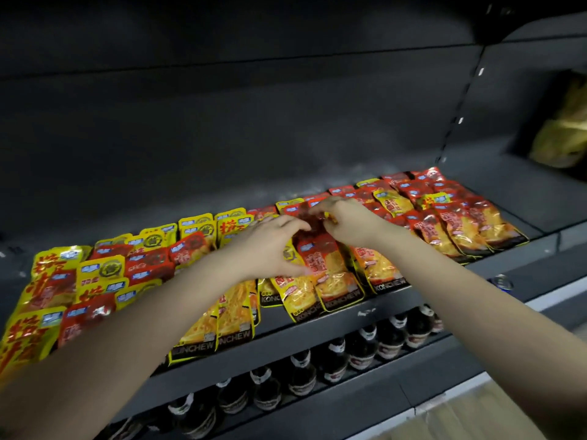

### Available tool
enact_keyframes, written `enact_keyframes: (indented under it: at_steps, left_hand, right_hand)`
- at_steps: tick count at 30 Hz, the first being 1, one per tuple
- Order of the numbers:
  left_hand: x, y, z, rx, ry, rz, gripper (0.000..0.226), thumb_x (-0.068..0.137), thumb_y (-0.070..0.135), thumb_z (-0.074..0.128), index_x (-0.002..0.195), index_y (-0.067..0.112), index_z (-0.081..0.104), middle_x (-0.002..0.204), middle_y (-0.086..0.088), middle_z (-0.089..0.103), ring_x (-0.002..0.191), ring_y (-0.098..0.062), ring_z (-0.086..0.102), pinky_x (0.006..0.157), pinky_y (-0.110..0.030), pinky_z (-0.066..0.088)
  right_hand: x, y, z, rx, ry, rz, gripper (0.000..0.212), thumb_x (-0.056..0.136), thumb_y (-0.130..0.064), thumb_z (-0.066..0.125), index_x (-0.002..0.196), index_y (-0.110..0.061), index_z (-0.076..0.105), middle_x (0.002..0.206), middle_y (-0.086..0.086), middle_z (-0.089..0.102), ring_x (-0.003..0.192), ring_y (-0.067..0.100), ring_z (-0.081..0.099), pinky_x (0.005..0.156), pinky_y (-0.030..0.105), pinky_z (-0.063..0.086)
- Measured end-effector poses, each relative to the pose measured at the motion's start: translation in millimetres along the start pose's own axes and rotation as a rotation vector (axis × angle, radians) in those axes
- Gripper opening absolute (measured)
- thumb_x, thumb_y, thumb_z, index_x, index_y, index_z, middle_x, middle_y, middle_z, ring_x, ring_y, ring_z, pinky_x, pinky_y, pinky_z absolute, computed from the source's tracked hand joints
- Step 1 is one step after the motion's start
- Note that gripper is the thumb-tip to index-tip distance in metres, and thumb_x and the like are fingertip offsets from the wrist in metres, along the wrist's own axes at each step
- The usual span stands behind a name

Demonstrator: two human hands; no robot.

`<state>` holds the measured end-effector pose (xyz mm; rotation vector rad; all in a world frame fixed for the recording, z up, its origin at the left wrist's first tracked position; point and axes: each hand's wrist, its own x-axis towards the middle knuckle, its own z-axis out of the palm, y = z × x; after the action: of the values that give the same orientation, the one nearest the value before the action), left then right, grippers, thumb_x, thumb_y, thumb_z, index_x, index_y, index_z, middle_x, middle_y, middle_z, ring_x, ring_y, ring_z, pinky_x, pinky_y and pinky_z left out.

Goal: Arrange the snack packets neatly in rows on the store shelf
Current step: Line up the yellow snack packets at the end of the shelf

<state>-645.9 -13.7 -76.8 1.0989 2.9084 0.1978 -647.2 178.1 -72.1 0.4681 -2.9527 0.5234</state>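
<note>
On the dark shelf point(317, 330): snack packets point(143, 258), yellow and red, laid flat in overlapping rows from the left end to the right. The left-hand rows were mixed and crooked, and some front packets hung over the shelf edge; the right-hand rows lay straighter. Below the shelf: a row of dark bottles point(362, 347) with pale labels, upright. To the right, just past the shelf edge: a small can point(502, 282), partly hidden. Upper right, in a side bay: a crumpled yellow bag point(562, 134), blurred.

Both bare forearms reached in from below, covering several front packets. One red packet point(317, 249) lay mid-shelf between the hands. Left hand point(266, 246): palm down, curved fingers at the packet's upper left, thumb at its lower edge, spanning it. Right hand point(346, 222): fingers bunched, pinching the packet's top edge.
</note>
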Motion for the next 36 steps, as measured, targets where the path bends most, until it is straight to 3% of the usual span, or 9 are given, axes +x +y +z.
enact_keyframes:
  at_steps: [1, 3, 7, 13, 18, 22, 27, 31, 36]
  left_hand:
    - [3.5, 1.8, 1.1, 0.005, -0.010, 0.001, 0.080, 0.072, 0.066, 0.062, 0.139, 0.036, 0.031, 0.147, 0.010, 0.032, 0.134, -0.017, 0.033, 0.111, -0.038, 0.028]
    - [12.0, 2.3, 1.4, -0.018, 0.012, -0.015, 0.076, 0.073, 0.065, 0.061, 0.137, 0.036, 0.033, 0.146, 0.010, 0.034, 0.133, -0.018, 0.034, 0.111, -0.040, 0.029]
    - [38.1, 5.2, -1.0, -0.076, 0.064, -0.052, 0.066, 0.078, 0.061, 0.060, 0.134, 0.034, 0.039, 0.143, 0.007, 0.040, 0.131, -0.019, 0.037, 0.108, -0.034, 0.030]
    - [72.1, 23.2, 10.3, -0.129, 0.099, -0.070, 0.064, 0.080, 0.057, 0.060, 0.134, 0.030, 0.040, 0.139, 0.004, 0.044, 0.129, -0.020, 0.040, 0.105, -0.034, 0.034]
    - [90.1, 24.9, 17.9, -0.165, 0.137, -0.146, 0.046, 0.092, 0.038, 0.052, 0.134, 0.023, 0.042, 0.137, 0.000, 0.049, 0.126, -0.022, 0.044, 0.102, -0.038, 0.039]
    - [103.4, 23.1, 17.5, -0.192, 0.134, -0.235, 0.037, 0.093, 0.019, 0.051, 0.130, 0.015, 0.051, 0.116, -0.003, 0.063, 0.111, -0.021, 0.054, 0.094, -0.031, 0.042]
    - [109.3, 21.1, 23.0, -0.232, 0.135, -0.313, 0.028, 0.093, 0.023, 0.055, 0.120, 0.016, 0.061, 0.104, -0.002, 0.067, 0.095, -0.018, 0.060, 0.076, -0.023, 0.038]
    - [112.7, 20.7, 25.7, -0.268, 0.174, -0.332, 0.018, 0.091, 0.023, 0.059, 0.107, 0.016, 0.063, 0.102, 0.000, 0.066, 0.089, -0.014, 0.059, 0.075, -0.023, 0.041]
    - [117.2, 25.3, 23.4, -0.393, 0.251, -0.370, 0.007, 0.091, 0.016, 0.058, 0.098, 0.016, 0.061, 0.100, -0.001, 0.067, 0.087, -0.014, 0.060, 0.077, -0.024, 0.044]
  right_hand:
    - [-0.1, 9.2, -2.9, -0.007, -0.005, 0.020, 0.048, 0.084, 0.006, 0.046, 0.127, -0.012, 0.056, 0.131, 0.010, 0.056, 0.124, 0.023, 0.048, 0.097, 0.014, 0.028]
    - [1.2, 29.7, -9.1, -0.030, -0.029, 0.055, 0.058, 0.080, 0.009, 0.044, 0.131, -0.016, 0.052, 0.134, 0.009, 0.053, 0.125, 0.025, 0.047, 0.102, 0.024, 0.036]
    - [-1.8, 66.0, -27.6, -0.070, -0.032, 0.125, 0.069, 0.073, 0.013, 0.042, 0.133, -0.019, 0.048, 0.135, 0.011, 0.052, 0.120, 0.029, 0.051, 0.093, 0.034, 0.046]
    - [-10.3, 97.4, -34.6, -0.060, -0.052, 0.121, 0.049, 0.089, -0.002, 0.047, 0.136, -0.015, 0.047, 0.138, 0.007, 0.050, 0.129, 0.024, 0.043, 0.102, 0.026, 0.033]
    - [-0.5, 99.8, -25.9, 0.025, -0.056, 0.105, 0.040, 0.093, -0.021, 0.053, 0.132, -0.012, 0.051, 0.131, 0.007, 0.057, 0.121, 0.023, 0.053, 0.099, 0.025, 0.038]
    - [12.1, 90.0, -16.7, 0.107, -0.086, 0.076, 0.044, 0.089, -0.015, 0.057, 0.133, -0.012, 0.050, 0.126, 0.009, 0.060, 0.116, 0.021, 0.056, 0.097, 0.024, 0.039]
    - [19.9, 84.8, -10.5, 0.089, -0.102, 0.021, 0.046, 0.088, -0.010, 0.059, 0.133, -0.017, 0.050, 0.126, 0.004, 0.060, 0.117, 0.017, 0.055, 0.089, 0.014, 0.036]
    - [25.7, 90.6, -8.1, 0.173, -0.117, 0.016, 0.046, 0.086, 0.001, 0.056, 0.127, -0.019, 0.056, 0.125, 0.000, 0.061, 0.117, 0.015, 0.055, 0.093, 0.020, 0.040]
    - [29.6, 98.8, -10.4, 0.421, -0.067, 0.075, 0.043, 0.084, 0.012, 0.049, 0.116, -0.015, 0.062, 0.122, -0.001, 0.060, 0.112, 0.009, 0.052, 0.082, 0.020, 0.043]
